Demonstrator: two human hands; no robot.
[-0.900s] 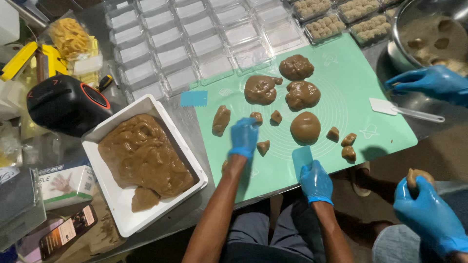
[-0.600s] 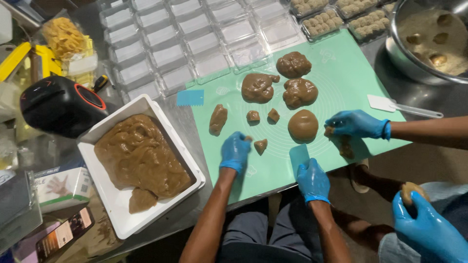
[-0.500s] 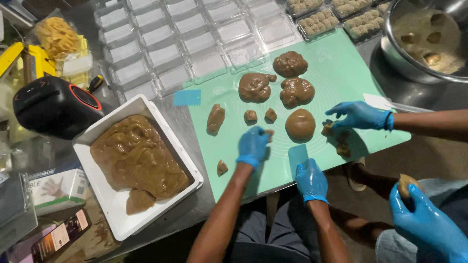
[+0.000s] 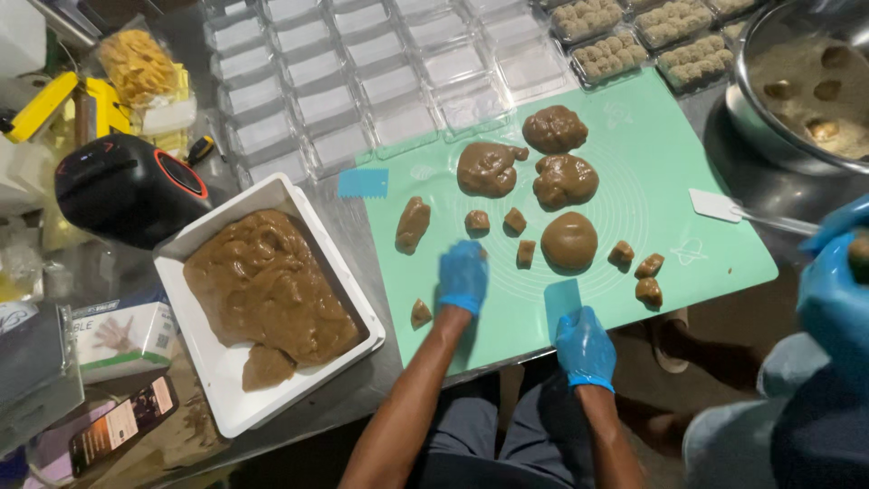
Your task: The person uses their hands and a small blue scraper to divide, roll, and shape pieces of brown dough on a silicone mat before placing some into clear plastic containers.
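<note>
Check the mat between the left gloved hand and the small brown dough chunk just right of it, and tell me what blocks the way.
Nothing visible does. The left hand in its blue glove rests on the green silicone mat, and only bare mat lies between it and the small brown dough chunk.

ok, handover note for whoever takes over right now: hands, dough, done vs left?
Left hand: gloved, palm down on the green mat, over a small dough piece.
Right hand: gloved, holding a blue scraper at the mat's near edge.
Done: one smooth dough ball and several small cut pieces on the mat.
Left: three large lumps uncut; white tray holds most of the dough; many clear boxes unfilled.
A co-worker's gloved hand is at the right.
</note>
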